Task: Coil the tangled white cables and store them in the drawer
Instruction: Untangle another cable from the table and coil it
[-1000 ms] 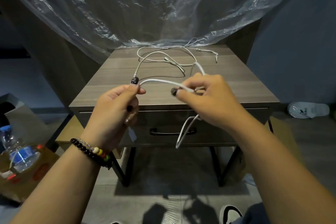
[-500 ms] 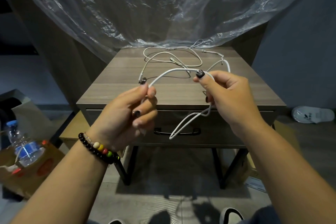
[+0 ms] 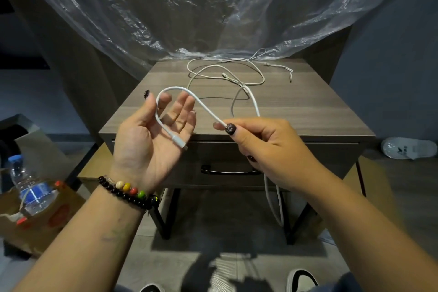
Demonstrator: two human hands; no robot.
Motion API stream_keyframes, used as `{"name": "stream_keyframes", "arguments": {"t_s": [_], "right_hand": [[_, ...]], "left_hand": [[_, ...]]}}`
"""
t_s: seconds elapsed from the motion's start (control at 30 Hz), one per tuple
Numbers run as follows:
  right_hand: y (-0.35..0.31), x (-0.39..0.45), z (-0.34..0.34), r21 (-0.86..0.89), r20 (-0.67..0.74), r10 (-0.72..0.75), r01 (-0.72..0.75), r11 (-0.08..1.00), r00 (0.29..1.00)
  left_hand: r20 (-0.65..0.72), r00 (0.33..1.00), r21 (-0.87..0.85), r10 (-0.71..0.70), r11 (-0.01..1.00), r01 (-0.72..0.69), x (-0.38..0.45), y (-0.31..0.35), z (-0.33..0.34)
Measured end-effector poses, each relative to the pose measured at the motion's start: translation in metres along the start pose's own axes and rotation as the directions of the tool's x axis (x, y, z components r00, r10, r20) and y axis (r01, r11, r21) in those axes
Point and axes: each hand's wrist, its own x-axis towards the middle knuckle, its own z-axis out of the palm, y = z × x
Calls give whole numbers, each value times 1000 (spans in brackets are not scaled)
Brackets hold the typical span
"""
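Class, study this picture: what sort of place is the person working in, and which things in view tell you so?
Probably a room at home, perhaps a bedroom mid-move or under renovation. Clues: a small wooden nightstand with one closed drawer, clear plastic sheeting draped behind it, and a slipper on the floor.

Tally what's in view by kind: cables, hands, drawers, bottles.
White cable in the hands: 1
White cables on the tabletop: tangled, cannot separate
Hands: 2, left hand, right hand
Drawer: 1, closed
Water bottle: 1
Total: 5, plus the tangle
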Motion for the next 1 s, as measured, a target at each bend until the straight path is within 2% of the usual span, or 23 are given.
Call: {"name": "stream_keyframes", "arguments": {"t_s": [0.17,0.33,0.43,0.63,0.8,1.0], "right_hand": [[-1,-3,7,-138,59,45,-36,990,997],[2,-4,18,-212,124,109,-81,974,986],[3,-5,21,-252,150,108,-68,965,983],[1,-6,22,-301,215,100,-31,953,971],[0,-8,22,-337,254,132,-40,941,958],[0,-12,30,-438,327,179,-19,899,928]], "left_hand": [[114,993,25,-32,999,30,-5,-2,2],[62,998,31,5,999,-7,-6,-8,2],[88,996,68,29,997,-35,-6,-12,1],[147,988,28,47,998,-51,1,-13,-8],[67,997,24,44,999,-46,5,-14,-10],[-79,988,173,136,977,-121,6,-15,-9]]}}
